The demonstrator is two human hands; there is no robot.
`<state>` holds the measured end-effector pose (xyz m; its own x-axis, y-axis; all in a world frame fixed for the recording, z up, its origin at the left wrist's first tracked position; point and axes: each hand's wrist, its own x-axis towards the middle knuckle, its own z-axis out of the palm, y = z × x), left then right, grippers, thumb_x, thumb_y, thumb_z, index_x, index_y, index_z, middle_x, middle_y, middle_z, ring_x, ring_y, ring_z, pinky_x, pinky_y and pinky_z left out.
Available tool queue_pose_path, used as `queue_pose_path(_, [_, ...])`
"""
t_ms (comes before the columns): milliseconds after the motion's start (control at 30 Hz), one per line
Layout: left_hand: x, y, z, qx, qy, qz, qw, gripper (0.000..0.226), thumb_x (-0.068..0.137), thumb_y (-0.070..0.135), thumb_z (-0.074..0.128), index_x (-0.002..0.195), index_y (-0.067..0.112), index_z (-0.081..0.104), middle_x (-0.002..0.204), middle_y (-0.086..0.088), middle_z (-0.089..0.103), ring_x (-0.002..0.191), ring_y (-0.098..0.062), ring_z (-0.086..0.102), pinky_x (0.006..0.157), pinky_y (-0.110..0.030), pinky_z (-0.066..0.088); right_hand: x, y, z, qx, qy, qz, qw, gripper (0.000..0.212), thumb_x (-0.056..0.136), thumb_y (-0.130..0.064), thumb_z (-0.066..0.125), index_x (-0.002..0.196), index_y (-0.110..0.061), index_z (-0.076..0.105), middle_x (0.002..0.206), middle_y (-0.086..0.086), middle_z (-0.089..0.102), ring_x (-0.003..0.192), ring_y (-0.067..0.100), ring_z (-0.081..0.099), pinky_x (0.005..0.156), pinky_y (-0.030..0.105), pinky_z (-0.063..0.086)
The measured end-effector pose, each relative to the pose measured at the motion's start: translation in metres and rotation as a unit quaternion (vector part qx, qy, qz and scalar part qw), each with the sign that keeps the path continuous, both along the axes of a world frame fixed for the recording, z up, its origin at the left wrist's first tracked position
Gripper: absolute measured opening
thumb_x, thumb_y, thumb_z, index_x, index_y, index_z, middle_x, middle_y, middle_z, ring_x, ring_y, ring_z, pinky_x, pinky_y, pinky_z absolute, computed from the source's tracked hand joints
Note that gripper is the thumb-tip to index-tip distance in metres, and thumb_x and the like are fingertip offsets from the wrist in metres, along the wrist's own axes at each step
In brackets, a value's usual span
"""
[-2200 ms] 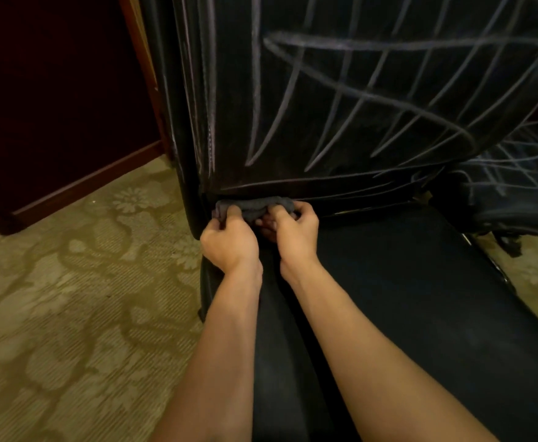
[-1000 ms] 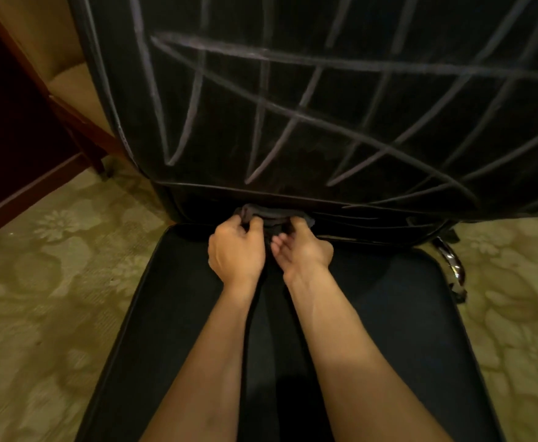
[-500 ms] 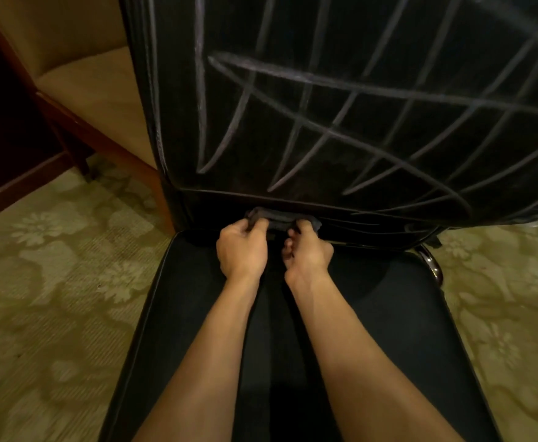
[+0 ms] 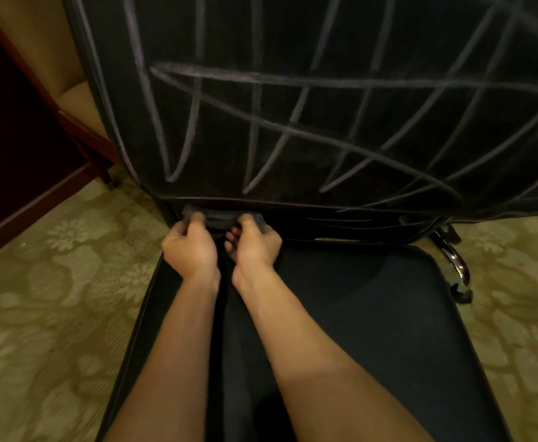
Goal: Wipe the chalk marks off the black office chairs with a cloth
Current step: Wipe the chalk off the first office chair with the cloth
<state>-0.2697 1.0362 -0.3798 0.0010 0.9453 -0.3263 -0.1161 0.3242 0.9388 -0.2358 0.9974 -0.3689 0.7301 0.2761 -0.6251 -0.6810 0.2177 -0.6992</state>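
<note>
Chalk lines (image 4: 293, 129) cross the chair's backrest (image 4: 388, 43) in loops and slanted strokes; none of them forms a letter or word you could read, and no brand or label shows anywhere. Your left hand (image 4: 189, 247) and right hand (image 4: 255, 244) sit side by side at the seat's (image 4: 373, 330) back edge, near its left corner, both with fingers curled round a dark cloth (image 4: 221, 216) bunched between them. The cloth lies right at the crease where the backrest meets the seat, under the lowest chalk stroke. Most of it is hidden behind your fingers, and its dark colour blends into the chair, so its full shape is hard to make out. The backrest is cut off at the top and right. Patterned carpet (image 4: 54, 298) lies on both sides, and a chrome lever (image 4: 459, 263) shows by the seat's right edge.
</note>
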Motion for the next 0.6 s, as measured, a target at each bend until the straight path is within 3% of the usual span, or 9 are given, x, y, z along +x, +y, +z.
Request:
queue_pose_path(67, [0.002, -0.004, -0.002, 0.031, 0.051, -0.018, 0.998, 0.012, 0.089, 0.019, 0.063, 0.080, 0.021, 0.071, 0.082, -0.002, 0.072, 0.082, -0.019, 0.069, 0.074, -0.032, 0.055, 0.003, -0.001, -0.005, -0.008, -0.014, -0.005, 1.000, 0.005, 0.092, -0.014, 0.066, 0.092, -0.009, 0.064, 0.079, 0.008, 0.068, 0.060, 0.011, 0.066, 0.045, 0.021, 0.047])
queue_pose_path(100, [0.006, -0.008, -0.004, 0.057, 0.117, -0.041, 0.991, 0.012, 0.090, 0.025, 0.062, 0.084, 0.021, 0.072, 0.085, -0.004, 0.072, 0.086, -0.023, 0.070, 0.078, -0.036, 0.056, 0.009, -0.007, -0.007, -0.008, -0.034, -0.019, 0.999, 0.006, 0.092, -0.013, 0.065, 0.088, -0.010, 0.062, 0.077, 0.008, 0.067, 0.056, 0.010, 0.065, 0.042, 0.020, 0.045])
queue_pose_path(200, [0.026, -0.035, -0.004, 0.116, 0.319, -0.150, 0.928, 0.028, 0.091, 0.040, 0.061, 0.101, 0.019, 0.075, 0.101, -0.012, 0.073, 0.102, -0.035, 0.066, 0.085, -0.039, 0.051, 0.039, -0.045, -0.008, -0.031, -0.095, -0.072, 0.992, 0.019, 0.093, -0.007, 0.062, 0.077, -0.014, 0.054, 0.068, 0.006, 0.060, 0.041, 0.007, 0.061, 0.034, 0.016, 0.039])
queue_pose_path(267, [0.049, -0.063, 0.000, 0.145, 0.340, -0.220, 0.903, 0.031, 0.091, 0.042, 0.061, 0.106, 0.019, 0.075, 0.107, -0.013, 0.073, 0.107, -0.036, 0.064, 0.085, -0.039, 0.051, 0.061, -0.081, -0.005, -0.053, -0.115, -0.103, 0.987, 0.022, 0.093, -0.007, 0.060, 0.074, -0.016, 0.052, 0.066, 0.006, 0.059, 0.040, 0.008, 0.061, 0.035, 0.016, 0.040])
queue_pose_path(333, [0.068, -0.088, 0.001, 0.149, 0.302, -0.274, 0.901, 0.029, 0.089, 0.043, 0.063, 0.097, 0.018, 0.075, 0.101, -0.010, 0.074, 0.104, -0.034, 0.065, 0.084, -0.038, 0.052, 0.076, -0.111, 0.001, -0.060, -0.107, -0.128, 0.984, 0.020, 0.094, -0.011, 0.060, 0.076, -0.017, 0.053, 0.067, 0.007, 0.060, 0.045, 0.011, 0.063, 0.039, 0.017, 0.042])
queue_pose_path(400, [0.075, -0.092, -0.001, 0.109, 0.209, -0.275, 0.932, 0.030, 0.082, 0.044, 0.064, 0.077, 0.015, 0.072, 0.084, -0.009, 0.074, 0.092, -0.036, 0.068, 0.077, -0.039, 0.054, 0.080, -0.117, 0.006, -0.044, -0.087, -0.116, 0.989, 0.014, 0.095, -0.014, 0.058, 0.081, -0.017, 0.055, 0.072, 0.007, 0.064, 0.052, 0.015, 0.066, 0.042, 0.017, 0.043])
queue_pose_path(500, [0.064, -0.069, -0.010, 0.054, 0.112, -0.192, 0.973, 0.023, 0.072, 0.038, 0.065, 0.062, 0.019, 0.072, 0.060, -0.001, 0.069, 0.070, -0.032, 0.069, 0.069, -0.039, 0.054, 0.072, -0.089, 0.002, -0.013, -0.061, -0.068, 0.996, 0.012, 0.098, -0.014, 0.053, 0.086, -0.015, 0.055, 0.073, 0.007, 0.064, 0.055, 0.016, 0.066, 0.041, 0.016, 0.043])
queue_pose_path(600, [0.056, -0.062, -0.011, 0.016, 0.027, -0.115, 0.993, 0.030, 0.087, 0.014, 0.067, 0.057, 0.017, 0.069, 0.059, 0.008, 0.067, 0.068, -0.016, 0.062, 0.069, -0.030, 0.049, 0.063, -0.074, -0.007, 0.012, -0.051, -0.026, 0.998, 0.009, 0.097, -0.016, 0.057, 0.096, -0.008, 0.060, 0.074, 0.008, 0.066, 0.060, 0.017, 0.068, 0.045, 0.019, 0.047])
